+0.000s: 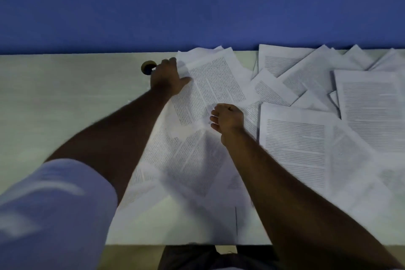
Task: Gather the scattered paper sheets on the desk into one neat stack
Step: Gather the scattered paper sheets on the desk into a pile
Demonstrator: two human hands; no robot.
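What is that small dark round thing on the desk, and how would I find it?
Start at the blue wall and drop to the far edge of the pale desk. Just left of the left hand, beside the paper sheets, sits a small round knob. It is the only dark, round thing among flat white pages.

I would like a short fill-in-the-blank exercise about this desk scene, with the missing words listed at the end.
1. The wall behind the desk is painted ____.
2. The left hand rests on the edge of a printed ____, beside a small round object.
3. The right hand has its fingers ____ over the paper sheets.
4. Most sheets lie scattered on the ____ half of the desk.

Missing words: blue; sheet; curled; right
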